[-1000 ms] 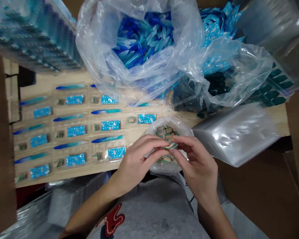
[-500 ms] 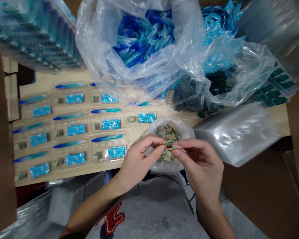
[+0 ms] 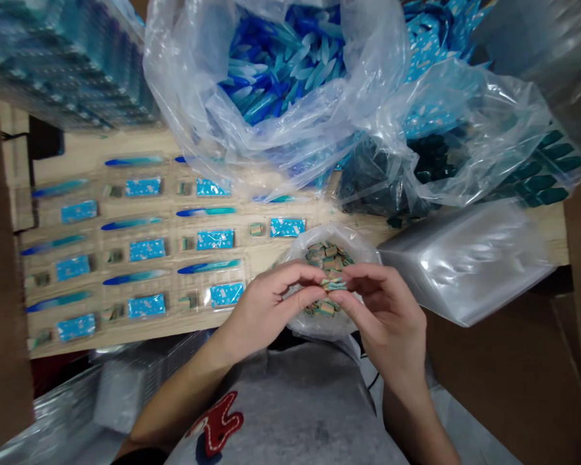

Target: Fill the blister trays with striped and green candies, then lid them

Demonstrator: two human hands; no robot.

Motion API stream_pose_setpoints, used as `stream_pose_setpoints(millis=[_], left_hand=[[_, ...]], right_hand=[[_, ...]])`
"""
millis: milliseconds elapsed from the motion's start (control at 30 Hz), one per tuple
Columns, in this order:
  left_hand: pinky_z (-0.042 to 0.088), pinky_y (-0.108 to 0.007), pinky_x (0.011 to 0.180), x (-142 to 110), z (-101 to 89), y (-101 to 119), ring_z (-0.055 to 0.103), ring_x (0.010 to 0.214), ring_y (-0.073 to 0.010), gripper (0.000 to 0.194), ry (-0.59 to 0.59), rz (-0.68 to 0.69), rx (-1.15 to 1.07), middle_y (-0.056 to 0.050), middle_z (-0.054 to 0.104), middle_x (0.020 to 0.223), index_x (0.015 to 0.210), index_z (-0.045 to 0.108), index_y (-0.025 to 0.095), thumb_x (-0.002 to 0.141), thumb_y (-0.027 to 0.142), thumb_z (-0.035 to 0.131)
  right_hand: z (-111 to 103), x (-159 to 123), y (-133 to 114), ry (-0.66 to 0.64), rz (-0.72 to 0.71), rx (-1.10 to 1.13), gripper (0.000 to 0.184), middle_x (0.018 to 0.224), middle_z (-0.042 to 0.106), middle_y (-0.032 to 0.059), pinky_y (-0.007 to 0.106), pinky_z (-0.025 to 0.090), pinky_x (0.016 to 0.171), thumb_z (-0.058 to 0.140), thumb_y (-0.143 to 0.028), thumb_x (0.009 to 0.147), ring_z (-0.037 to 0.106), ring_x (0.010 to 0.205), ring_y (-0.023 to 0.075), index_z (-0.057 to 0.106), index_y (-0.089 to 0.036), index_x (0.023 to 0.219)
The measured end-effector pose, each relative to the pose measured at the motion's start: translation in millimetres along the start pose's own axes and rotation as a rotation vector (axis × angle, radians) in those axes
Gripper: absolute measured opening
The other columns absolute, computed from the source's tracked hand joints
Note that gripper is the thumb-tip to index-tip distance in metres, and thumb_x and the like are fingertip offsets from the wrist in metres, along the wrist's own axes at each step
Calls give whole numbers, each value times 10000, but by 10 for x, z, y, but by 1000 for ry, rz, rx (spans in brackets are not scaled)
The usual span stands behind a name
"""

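My left hand [image 3: 266, 307] and my right hand [image 3: 387, 316] meet over a small clear bag [image 3: 326, 326] of little striped eraser pieces [image 3: 326, 253]. The fingertips of both hands pinch one small teal-and-tan eraser piece [image 3: 335, 283] between them. The bag sits at the near edge of a wooden board [image 3: 126, 336]. To the left lie clear blister trays [image 3: 140, 248] holding blue pens, blue printed packets and small erasers in rows.
A big clear bag of blue pens [image 3: 281, 71] stands at the back, with bags of blue packets [image 3: 430, 45] and dark items [image 3: 430, 165] to its right. A stack of clear plastic sleeves [image 3: 469, 258] lies right. Stacked filled trays [image 3: 62, 58] sit back left. Cardboard boxes flank both sides.
Both hands stayed over the small bag, fingers working the little piece; the fingertips parted slightly and have come together again on it. The view shifted a little upward.
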State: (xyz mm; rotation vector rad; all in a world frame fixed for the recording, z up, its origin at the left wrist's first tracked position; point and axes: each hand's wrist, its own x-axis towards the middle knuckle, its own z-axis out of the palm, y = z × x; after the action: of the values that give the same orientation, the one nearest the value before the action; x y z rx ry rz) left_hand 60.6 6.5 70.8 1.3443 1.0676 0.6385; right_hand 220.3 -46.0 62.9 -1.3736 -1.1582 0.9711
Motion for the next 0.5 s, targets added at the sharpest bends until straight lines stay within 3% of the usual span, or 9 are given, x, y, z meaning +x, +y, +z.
stream_pose_setpoints(millis=[100, 267, 367, 500], left_hand=[[556, -229, 668, 20, 47, -35, 684, 740, -136, 76, 75, -67, -103, 4, 740, 818, 857, 697, 209, 815, 270, 682], [535, -226, 600, 32, 77, -87, 636, 642, -124, 138, 200, -84, -156, 12, 696, 726, 830, 687, 204, 800, 335, 715], [544, -235, 639, 34, 21, -115, 640, 670, -126, 149, 240, -56, -139, 4, 706, 770, 813, 708, 208, 778, 348, 743], [522, -206, 644, 31, -111, -178, 621, 672, -107, 157, 405, -18, -128, 24, 691, 757, 810, 716, 221, 758, 357, 775]], right_hand=[[-2, -6, 1, -48, 80, 66, 311, 840, 659, -60, 157, 536, 627, 738, -83, 831, 644, 731, 88, 660, -287, 1052], [-50, -39, 3, -18, 8, -22, 353, 946, 676, -22, 239, 584, 734, 673, -62, 864, 664, 825, 126, 648, -285, 1136], [-65, 16, 69, -4, -104, -324, 231, 965, 681, 7, 298, 574, 779, 603, -96, 934, 660, 861, 156, 639, -252, 1101], [32, 148, 232, -332, -147, -905, 225, 1014, 683, 97, 357, 549, 783, 513, -33, 934, 646, 939, 232, 650, -179, 1036]])
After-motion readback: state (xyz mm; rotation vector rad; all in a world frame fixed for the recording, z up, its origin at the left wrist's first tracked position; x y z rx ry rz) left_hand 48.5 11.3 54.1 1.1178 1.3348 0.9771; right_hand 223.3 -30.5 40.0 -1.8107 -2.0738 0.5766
